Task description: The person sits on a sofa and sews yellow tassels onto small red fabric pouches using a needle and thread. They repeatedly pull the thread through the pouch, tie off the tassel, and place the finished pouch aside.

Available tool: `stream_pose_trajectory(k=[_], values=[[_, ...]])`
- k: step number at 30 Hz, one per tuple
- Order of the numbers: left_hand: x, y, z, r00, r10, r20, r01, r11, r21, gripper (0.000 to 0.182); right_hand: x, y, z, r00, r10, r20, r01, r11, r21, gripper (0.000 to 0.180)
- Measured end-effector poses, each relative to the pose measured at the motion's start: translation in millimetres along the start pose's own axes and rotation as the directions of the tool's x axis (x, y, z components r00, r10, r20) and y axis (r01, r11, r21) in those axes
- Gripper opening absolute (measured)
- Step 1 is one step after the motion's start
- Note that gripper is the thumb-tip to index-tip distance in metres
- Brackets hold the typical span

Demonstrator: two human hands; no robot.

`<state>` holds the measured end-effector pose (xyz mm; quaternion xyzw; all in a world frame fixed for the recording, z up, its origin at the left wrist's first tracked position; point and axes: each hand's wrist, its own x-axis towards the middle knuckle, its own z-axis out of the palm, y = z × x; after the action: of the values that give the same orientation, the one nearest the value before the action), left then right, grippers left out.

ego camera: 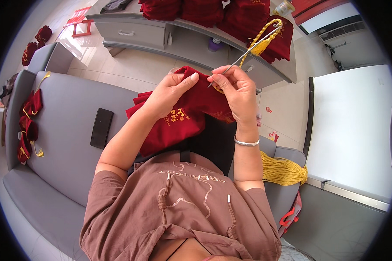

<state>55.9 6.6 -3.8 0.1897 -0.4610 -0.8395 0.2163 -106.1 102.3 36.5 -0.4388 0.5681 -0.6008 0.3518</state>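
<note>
My left hand (pixel 173 91) pinches the top edge of a dark red cloth pouch (pixel 186 130) with gold printing, its thumb on top. The pouch hangs over my lap. To its right, my right hand (pixel 232 84) holds a long metal threading rod (pixel 238 59) between thumb and fingers, its lower end close to the cloth. The rod slants up to the right. A yellow twisted cord (pixel 258 36) with a tassel loops through the rod's far end and runs down to my right hand. Whether the rod's tip touches the cloth I cannot tell.
Stacks of red pouches (pixel 202 13) lie on the grey desk (pixel 130 19) in front. On the grey sofa (pixel 68 107) are a black phone (pixel 102 128) and several corded pouches (pixel 28 127) at left. A bundle of yellow cords (pixel 284 169) rests at right. A red stool (pixel 81 27) stands behind.
</note>
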Motion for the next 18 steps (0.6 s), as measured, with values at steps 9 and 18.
stream_pose_trajectory(k=[9, 18], values=[[2, -1, 2, 0.977, 0.193, 0.093, -0.214, 0.887, 0.408, 0.032, 11, 6, -8, 0.974, -0.228, 0.018, 0.228, 0.959, -0.169, 0.023], [4, 0, 6, 0.981, 0.187, 0.053, -0.185, 0.816, 0.547, 0.022, 58, -33, -39, 0.945, -0.202, -0.259, 0.215, 0.976, 0.024, 0.033]])
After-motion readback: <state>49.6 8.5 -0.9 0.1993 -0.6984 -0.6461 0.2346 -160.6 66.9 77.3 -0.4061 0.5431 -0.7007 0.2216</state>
